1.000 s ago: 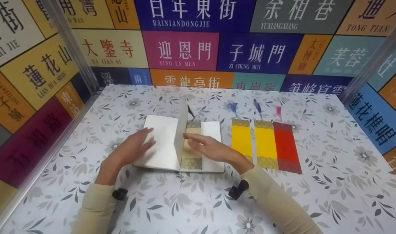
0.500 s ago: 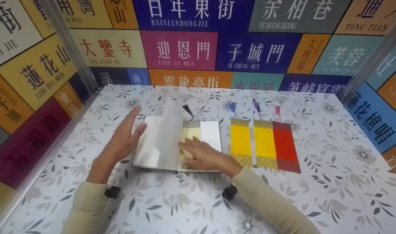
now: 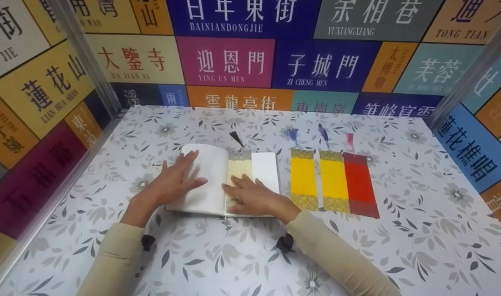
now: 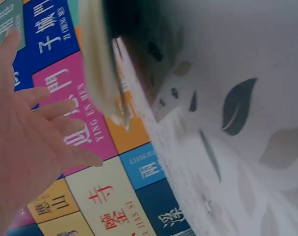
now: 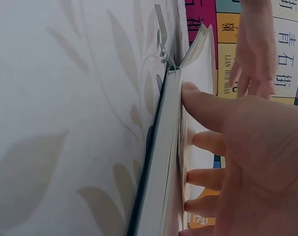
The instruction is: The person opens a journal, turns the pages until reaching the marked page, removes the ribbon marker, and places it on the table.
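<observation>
An open notebook (image 3: 207, 164) with blank pages lies in the middle of the table. On its right page is a pale yellow bookmark (image 3: 239, 167) with patterned ends and a black tassel (image 3: 236, 138). My right hand (image 3: 256, 198) rests on the bookmark with spread fingers, covering its lower part; in the right wrist view the fingertips (image 5: 200, 179) touch it. Over the left page hovers my left hand (image 3: 168, 185), fingers spread and holding nothing. The left wrist view shows a gap between this hand (image 4: 36, 132) and the notebook's page edges (image 4: 97, 64).
Right of the notebook lie two yellow bookmarks (image 3: 303, 176) (image 3: 333, 176) and a red bookmark (image 3: 360, 183), each with a tassel at the top. The table (image 3: 217, 259) has a leaf-patterned cover. Walls of coloured name panels (image 3: 225, 61) stand behind and at the sides.
The raised page has fallen over to the left and now lies flat. My right hand has settled lower onto the bookmark. My left hand swung out left, then came back over the left page.
</observation>
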Demonstrator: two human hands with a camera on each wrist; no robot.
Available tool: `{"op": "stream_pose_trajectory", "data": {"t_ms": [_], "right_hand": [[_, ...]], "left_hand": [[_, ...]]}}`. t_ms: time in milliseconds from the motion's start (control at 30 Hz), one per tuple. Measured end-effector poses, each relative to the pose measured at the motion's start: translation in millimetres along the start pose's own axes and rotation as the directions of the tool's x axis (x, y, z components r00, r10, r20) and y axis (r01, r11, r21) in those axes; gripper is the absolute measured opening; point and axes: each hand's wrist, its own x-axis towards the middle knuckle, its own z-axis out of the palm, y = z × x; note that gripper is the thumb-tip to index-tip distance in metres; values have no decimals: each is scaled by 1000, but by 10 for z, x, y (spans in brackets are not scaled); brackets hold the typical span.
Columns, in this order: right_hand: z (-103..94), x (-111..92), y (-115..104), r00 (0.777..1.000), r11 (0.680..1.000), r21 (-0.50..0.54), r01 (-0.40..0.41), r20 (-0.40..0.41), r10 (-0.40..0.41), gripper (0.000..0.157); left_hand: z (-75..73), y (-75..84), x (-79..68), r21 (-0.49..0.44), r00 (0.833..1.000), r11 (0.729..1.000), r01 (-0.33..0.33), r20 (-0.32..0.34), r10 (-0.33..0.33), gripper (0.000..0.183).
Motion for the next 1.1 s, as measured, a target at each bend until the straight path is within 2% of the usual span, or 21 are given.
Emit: {"op": "stream_pose_trajectory", "data": {"t_ms": [167, 267, 333, 500, 667, 800, 933, 1033, 1100], "right_hand": [[16, 2, -1, 1000, 999, -31, 21, -16, -21, 69], [28, 4, -8, 999, 998, -49, 39, -28, -40, 69], [38, 7, -7, 998, 997, -64, 45, -38, -47, 68], [60, 17, 1, 997, 996, -76, 45, -51, -49, 67], [67, 18, 11, 997, 997, -65, 46, -60, -50, 67], [67, 10, 33, 995, 998, -36, 49, -86, -52, 67], [56, 8, 74, 989, 997, -3, 71, -129, -71, 64], [40, 37, 125, 977, 994, 59, 89, -198, -76, 60], [27, 68, 161, 960, 988, 127, 88, -276, -50, 56]], "left_hand": [[154, -29, 48, 105, 992, 994, -23, 126, 10, 96], [204, -26, 81, 187, 978, 982, -11, 207, -28, 99], [225, -20, 110, 225, 971, 974, -2, 231, -51, 102], [250, 6, 164, 241, 958, 970, 26, 271, -93, 105], [234, 26, 175, 244, 926, 968, 59, 350, -144, 102], [209, 54, 176, 281, 910, 958, 53, 382, -162, 98], [220, 99, 185, 326, 907, 945, 35, 387, -167, 96], [237, 134, 200, 347, 913, 937, 21, 376, -160, 96], [245, 151, 212, 345, 914, 938, 23, 372, -159, 96]]}}
